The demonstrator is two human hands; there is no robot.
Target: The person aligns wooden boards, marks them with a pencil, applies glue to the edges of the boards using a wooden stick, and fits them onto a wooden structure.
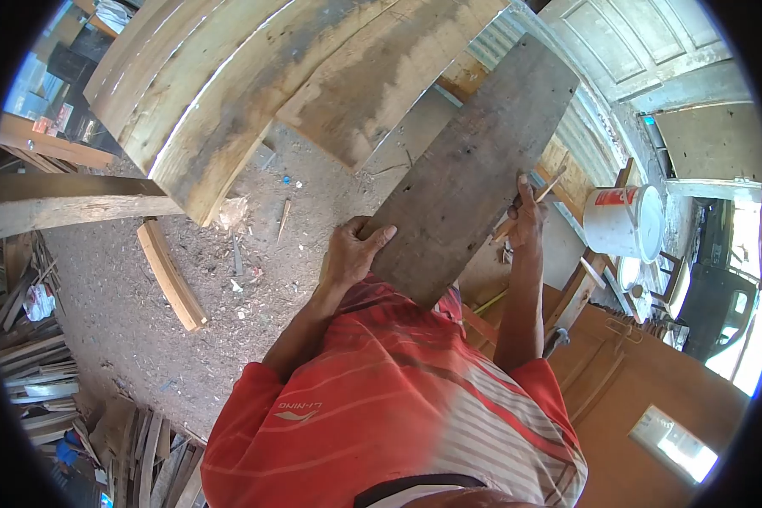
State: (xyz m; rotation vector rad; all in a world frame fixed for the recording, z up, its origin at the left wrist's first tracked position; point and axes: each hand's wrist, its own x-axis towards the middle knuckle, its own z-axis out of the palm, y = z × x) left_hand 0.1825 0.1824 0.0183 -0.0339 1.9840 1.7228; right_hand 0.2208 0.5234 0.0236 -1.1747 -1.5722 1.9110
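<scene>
A dark, weathered wooden board [474,169] is held up in front of my body, slanting from my waist to the upper right. My left hand [353,252] grips its left edge near the lower end, thumb lying on the face. On the opposite edge, my right hand [527,218] is closed around the board and also has a thin pencil-like stick [552,183] poking out between its fingers. The fingers behind the board are hidden in both hands. Beyond the board lie wide pale planks [254,85] with rough edges.
A curved wood piece [171,275] lies on the dirt floor among shavings. Scrap wood [38,372] is piled at the left, near a thick beam [76,206]. At the right stand a white bucket [622,222] and a brown wooden panel [652,364]. A white door [635,38] leans behind.
</scene>
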